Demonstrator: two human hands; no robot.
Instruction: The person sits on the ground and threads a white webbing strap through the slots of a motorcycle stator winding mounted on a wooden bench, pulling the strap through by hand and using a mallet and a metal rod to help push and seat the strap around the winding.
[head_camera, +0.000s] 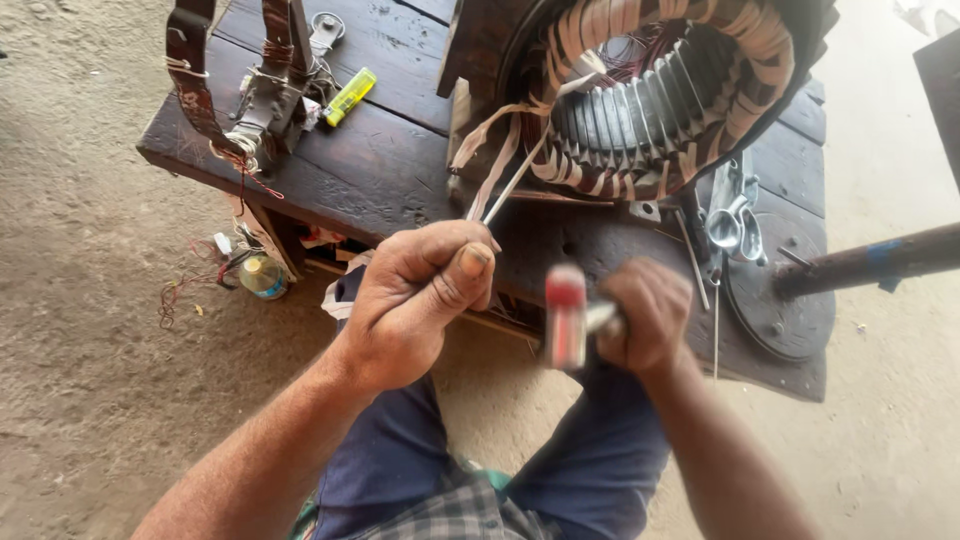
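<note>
The left hand (415, 300) is closing its fingers (470, 262) — thumb pressed on top — tightly around the lower end of a thin metal rod (515, 182). The rod is slanting up and to the right, its tip reaching the tape-wrapped windings at the lower rim of the motor stator (660, 95). The right hand (645, 315) is curling into a fist around a tool with a red handle (566, 315); motion blur is smearing the tool, so its kind and the exact finger placement cannot be made out.

Both hands are working just off the near edge of the dark wooden bench (380, 160), above the person's knees in blue trousers. The stator is standing on its side at the far right of the bench, its top and right side cut off by the frame. Loose tape ends are hanging from it toward the near edge. At the near right corner, a round metal plate (785, 300) and several shiny metal fittings (735, 215) are crowding the surface, and a dark pipe (880, 258) is entering from the right — room there is tight. At the left end, a winding jig (250, 100) and a yellow lighter (350, 96) are lying; the strip between them and the stator is open. A small bottle (264, 275) is lying on the sandy ground under the left corner.
</note>
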